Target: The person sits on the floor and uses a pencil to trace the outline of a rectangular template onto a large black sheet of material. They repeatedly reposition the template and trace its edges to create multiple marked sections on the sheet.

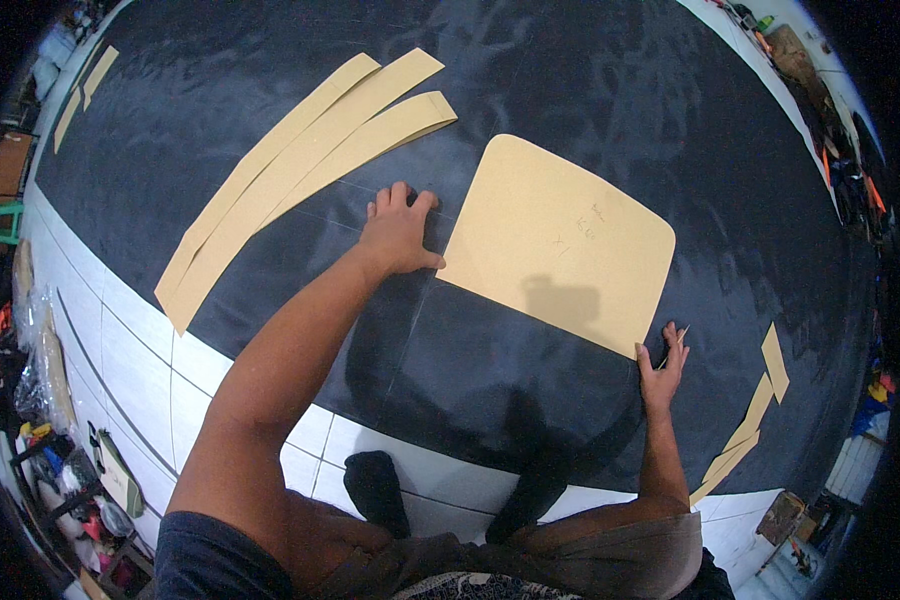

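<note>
A large black sheet (530, 90) lies spread over the white tiled floor (150, 370); on it rests a tan rounded-square cardboard pattern (560, 240); the left hand (400, 228) presses flat on the sheet, fingers spread, at the pattern's left edge; the right hand (662, 368) sits at the pattern's near right corner, pinching a thin marking tool (676, 342); long tan strips (300, 160) lie far left; smaller strips (750, 420) lie right.

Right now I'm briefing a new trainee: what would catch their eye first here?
The big black sheet spread over the white tiled floor, with a tan rounded-square template lying on it at centre. The left hand presses the sheet at the template's left edge; the right hand is at its lower right corner, holding something small. Three long tan strips fan out at upper left.
</note>
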{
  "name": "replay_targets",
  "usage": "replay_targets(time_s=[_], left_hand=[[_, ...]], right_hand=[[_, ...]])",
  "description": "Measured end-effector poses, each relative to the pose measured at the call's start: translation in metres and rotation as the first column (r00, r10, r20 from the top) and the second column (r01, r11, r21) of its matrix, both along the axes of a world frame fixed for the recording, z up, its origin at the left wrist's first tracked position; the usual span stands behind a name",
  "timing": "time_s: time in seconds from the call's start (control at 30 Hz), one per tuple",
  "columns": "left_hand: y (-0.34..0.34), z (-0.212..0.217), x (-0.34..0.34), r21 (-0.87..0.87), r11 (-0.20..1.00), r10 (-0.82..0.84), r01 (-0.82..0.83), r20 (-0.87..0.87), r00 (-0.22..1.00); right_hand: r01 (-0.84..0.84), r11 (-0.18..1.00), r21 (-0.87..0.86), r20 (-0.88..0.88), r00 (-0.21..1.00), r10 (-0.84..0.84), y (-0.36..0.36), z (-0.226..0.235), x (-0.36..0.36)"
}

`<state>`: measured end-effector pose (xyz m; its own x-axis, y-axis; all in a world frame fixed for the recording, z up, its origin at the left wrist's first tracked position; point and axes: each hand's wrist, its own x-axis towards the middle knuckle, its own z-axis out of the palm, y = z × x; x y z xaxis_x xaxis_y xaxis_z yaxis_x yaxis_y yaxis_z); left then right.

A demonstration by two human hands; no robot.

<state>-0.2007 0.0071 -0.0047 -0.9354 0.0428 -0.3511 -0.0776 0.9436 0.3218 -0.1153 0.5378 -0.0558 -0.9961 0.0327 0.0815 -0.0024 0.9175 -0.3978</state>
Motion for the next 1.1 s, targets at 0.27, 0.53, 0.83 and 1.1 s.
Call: replay_targets(time_s=[0.27, 0.53, 0.83, 1.1], left_hand=[[-0.004, 0.000, 0.003, 0.003, 1.000, 0.007, -0.007, -0.001, 1.000], [-0.004, -0.004, -0.001, -0.070, 0.997, -0.038, 0.036, -0.040, 0.998], [0.009, 0.012, 0.000, -0.094, 0.996, -0.003, 0.001, -0.020, 1.000], [-0.002, 0.003, -0.003, -0.102, 0.995, -0.025, 0.024, -0.005, 1.000]], right_hand=[[-0.013, 1.000, -0.002, -0.004, 1.000, 0.013, -0.003, -0.001, 0.003], [-0.025, 1.000, -0.004, -0.027, 0.999, 0.025, -0.003, 0.007, -0.002], [0.014, 1.000, -0.025, -0.050, 0.999, -0.016, 0.001, 0.003, 0.000], [0.006, 1.000, -0.023, -0.088, 0.996, -0.008, -0.004, 0.005, 0.004]])
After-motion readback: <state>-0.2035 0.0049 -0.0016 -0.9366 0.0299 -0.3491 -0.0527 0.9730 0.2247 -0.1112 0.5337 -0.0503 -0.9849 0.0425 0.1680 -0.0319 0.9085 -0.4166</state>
